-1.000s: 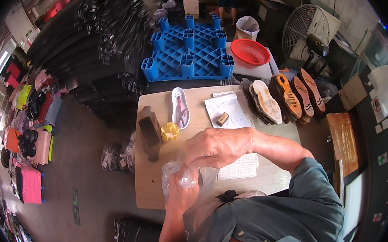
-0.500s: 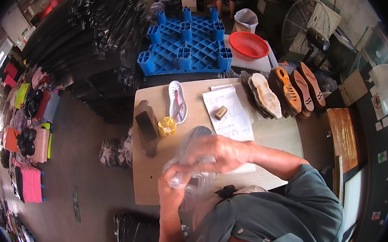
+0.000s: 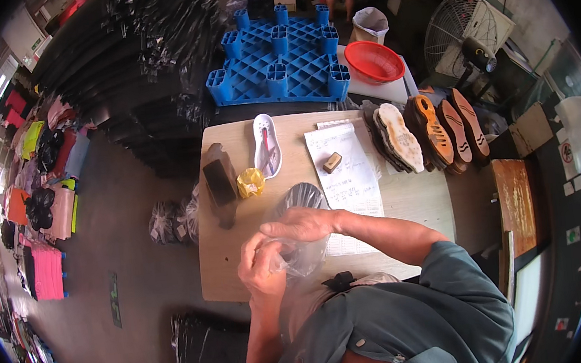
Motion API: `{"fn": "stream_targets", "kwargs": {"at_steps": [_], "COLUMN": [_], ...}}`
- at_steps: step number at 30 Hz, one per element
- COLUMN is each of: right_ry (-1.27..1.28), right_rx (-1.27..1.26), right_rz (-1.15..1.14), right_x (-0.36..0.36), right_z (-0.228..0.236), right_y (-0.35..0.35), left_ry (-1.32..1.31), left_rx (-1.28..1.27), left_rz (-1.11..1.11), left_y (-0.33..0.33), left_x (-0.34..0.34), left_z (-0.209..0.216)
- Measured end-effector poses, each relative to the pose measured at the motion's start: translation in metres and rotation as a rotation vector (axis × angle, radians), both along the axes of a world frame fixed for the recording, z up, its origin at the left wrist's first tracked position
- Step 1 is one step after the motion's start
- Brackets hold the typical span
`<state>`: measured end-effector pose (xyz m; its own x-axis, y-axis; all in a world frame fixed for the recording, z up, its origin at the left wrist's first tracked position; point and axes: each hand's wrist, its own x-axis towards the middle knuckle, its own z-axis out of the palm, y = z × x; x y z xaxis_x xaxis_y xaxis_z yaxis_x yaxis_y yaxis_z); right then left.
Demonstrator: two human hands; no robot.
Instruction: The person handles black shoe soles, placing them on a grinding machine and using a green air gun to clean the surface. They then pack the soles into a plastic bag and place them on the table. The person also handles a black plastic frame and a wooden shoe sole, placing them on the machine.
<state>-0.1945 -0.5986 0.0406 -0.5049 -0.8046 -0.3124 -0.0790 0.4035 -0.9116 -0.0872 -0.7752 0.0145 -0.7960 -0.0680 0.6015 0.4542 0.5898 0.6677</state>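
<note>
Close to the table's front edge, both hands are on a clear plastic bag (image 3: 305, 195) with something dark and rounded inside; its kind is hard to make out. My left hand (image 3: 262, 263) is closed on the bunched end of the bag. Across the bag's middle lies my right hand (image 3: 300, 223), its fingers curled over the plastic. Beyond them on the table are a yellow wrapped roll (image 3: 250, 182), a dark brown block-like object (image 3: 220, 187) and a white shoe sole (image 3: 265, 125) with a red pen in it.
Written paper sheets (image 3: 346, 190) bear a small tan block (image 3: 332, 162). Several shoe soles (image 3: 401, 137) stand in a row at the table's (image 3: 418, 219) right rear. Behind are a blue pallet (image 3: 279, 54), a red basin (image 3: 375, 62) and a fan (image 3: 457, 35).
The bag has straightened, and its dark far end shows more plainly. My right hand has shifted slightly left and turned flatter over the bag; my left hand has moved slightly right.
</note>
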Motion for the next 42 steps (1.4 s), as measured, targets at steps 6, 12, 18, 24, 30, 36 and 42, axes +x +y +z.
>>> {"fn": "stream_targets", "kwargs": {"at_steps": [6,12,18,24,30,36,42], "right_ry": [-0.191,-0.491,0.221,1.495,1.443,0.907,-0.513], "right_rx": [-0.229,-0.328,0.05,0.005,0.155,-0.051,-0.729], "right_rz": [-0.213,-0.375,-0.465,-0.487,-0.48,-0.733,-0.828], "right_x": [0.014,0.016,-0.006,-0.04,-0.044,-0.01,-0.002], "right_z": [-0.002,-0.008,-0.022,-0.077,-0.086,-0.041,-0.036], "right_y": [-0.016,-0.02,-0.004,0.0,-0.004,-0.017,-0.026], "left_ry": [0.013,-0.001,-0.045,-0.265,-0.462,-0.376,-0.333], "left_rx": [-0.031,-0.063,-0.084,-0.037,0.264,0.542,0.573], "left_rz": [-0.113,-0.178,-0.175,-0.268,-0.212,-0.233,-0.237], "left_y": [-0.003,0.003,0.005,-0.016,-0.016,-0.021,-0.02], "left_x": [0.001,0.001,0.011,0.049,0.068,0.055,0.056], "left_z": [-0.006,-0.003,-0.006,-0.026,-0.034,-0.032,-0.045]}}
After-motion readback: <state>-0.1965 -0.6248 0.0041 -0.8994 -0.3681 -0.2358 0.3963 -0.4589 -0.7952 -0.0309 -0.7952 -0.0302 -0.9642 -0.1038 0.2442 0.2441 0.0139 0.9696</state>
